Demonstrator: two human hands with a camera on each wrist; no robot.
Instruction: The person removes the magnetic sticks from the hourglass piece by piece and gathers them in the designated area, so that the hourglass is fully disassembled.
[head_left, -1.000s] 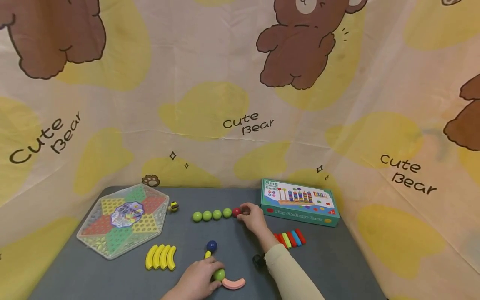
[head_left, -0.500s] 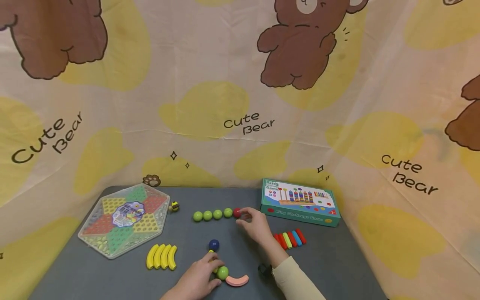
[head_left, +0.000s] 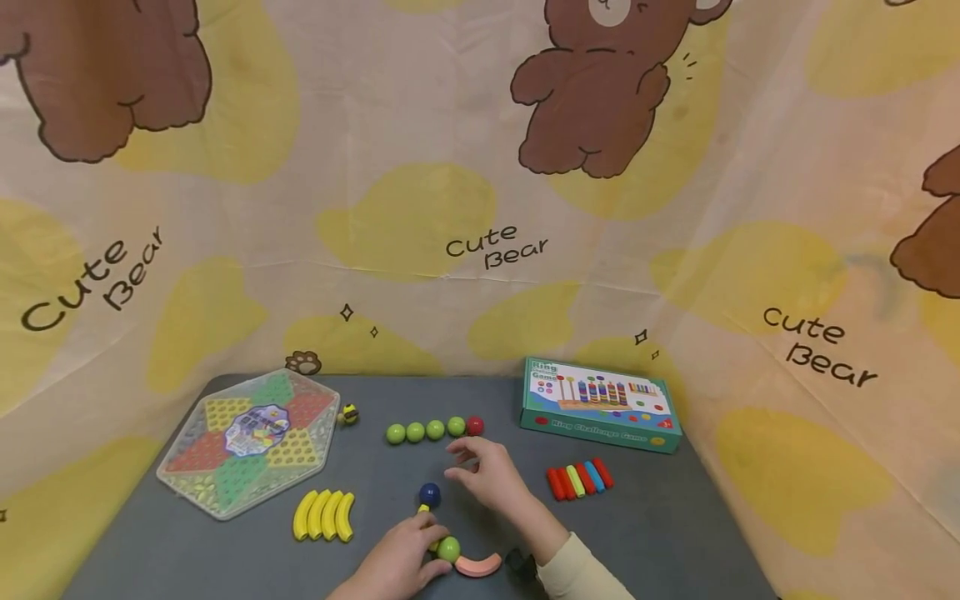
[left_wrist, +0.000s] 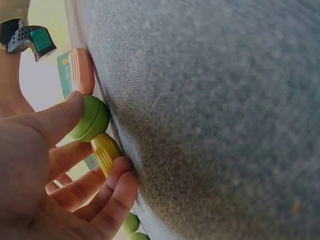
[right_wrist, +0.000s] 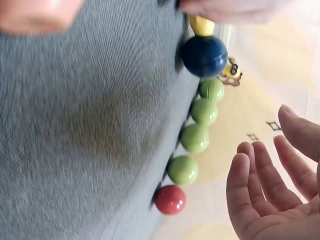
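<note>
My left hand [head_left: 397, 554] holds a green ball [left_wrist: 92, 117], thumb tip on it, other fingertips by a yellow curved piece [left_wrist: 106, 150]. A peach curved piece [head_left: 477, 566] joins the ball on its right in the head view. The yellow piece runs up to a dark blue ball [head_left: 430, 495] and is partly hidden by the fingers. Raised over the table, my right hand [head_left: 487, 475] has loosely bent fingers and nothing in its grasp. Beyond it lies a row of several green balls [head_left: 416, 432], with a red ball [head_left: 475, 426] at the right end.
Several yellow curved pieces [head_left: 322, 515] lie on the left, and short coloured rods [head_left: 580, 479] on the right. A hexagonal game board [head_left: 251, 442] fills the back left, beside a small bee figure [head_left: 348, 414]. At the back right is a green game box [head_left: 600, 406].
My right hand has drawn back from the red ball toward me and to the left. The left hand stays at the green ball; the joined pieces have shifted slightly right.
</note>
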